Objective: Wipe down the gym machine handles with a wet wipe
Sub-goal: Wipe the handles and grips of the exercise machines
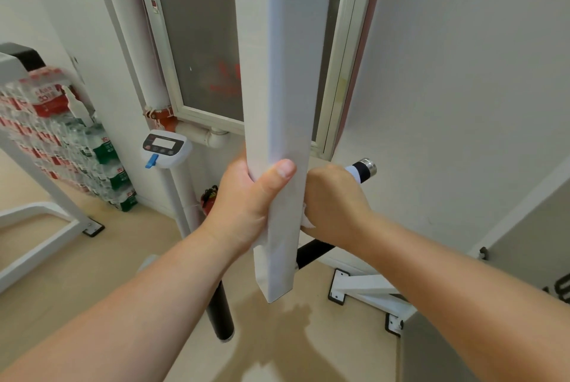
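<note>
- L hand (246, 206) wrapped round white post (277, 88), thumb across the front.
- R hand (334, 199) fisted round handle (366, 168), just right of post, w/ wet wipe (352, 172) bunched inside.
- Handle prob. stiff, fixed. Wipe soft, damp, light, likely to bunch, so squeeze all round and slide.
- Hidden: most of wipe and handle under R fist and behind post. Handle-post joint unseen.
</note>
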